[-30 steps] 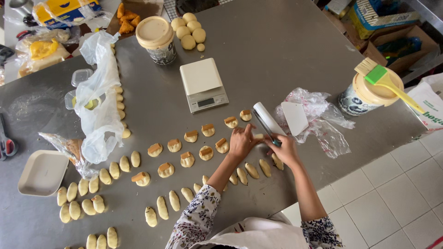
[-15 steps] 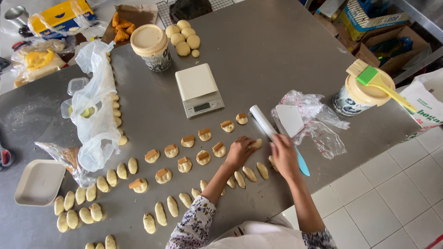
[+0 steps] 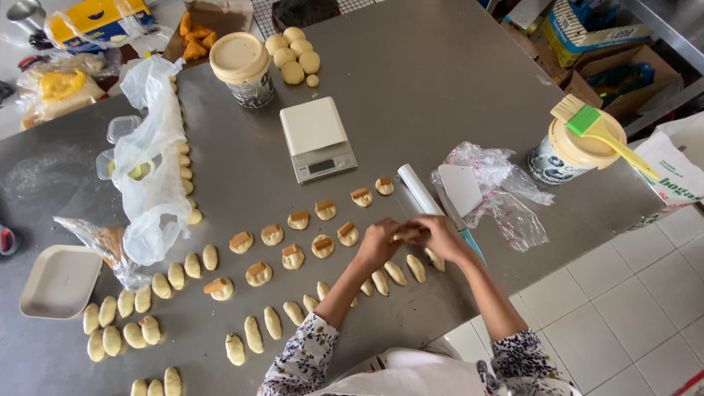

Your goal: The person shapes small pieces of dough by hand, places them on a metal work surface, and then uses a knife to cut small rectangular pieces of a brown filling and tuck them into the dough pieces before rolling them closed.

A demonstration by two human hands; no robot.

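Observation:
My left hand [image 3: 378, 243] and my right hand [image 3: 440, 236] meet over the steel table [image 3: 411, 88], pinching one small dough piece [image 3: 408, 234] between their fingers. Just behind them lies a white rolling pin [image 3: 419, 189], free on the table. Left of my hands sit flat dough rounds topped with brown filling pieces [image 3: 293, 255] in two rows. A row of sealed oval dough rolls [image 3: 397, 273] lies below my hands, near the table's front edge.
A white kitchen scale [image 3: 317, 138] stands mid-table, with dough balls [image 3: 293, 55] and a lidded tin [image 3: 241, 68] behind it. A white scraper on plastic [image 3: 462, 188], a tin with a green brush [image 3: 579, 143], plastic bags [image 3: 147, 169] and a beige tray [image 3: 57, 281] surround the work area.
My right hand has let go of the rolling pin, which now lies on the table. Both hands have come together on a dough piece.

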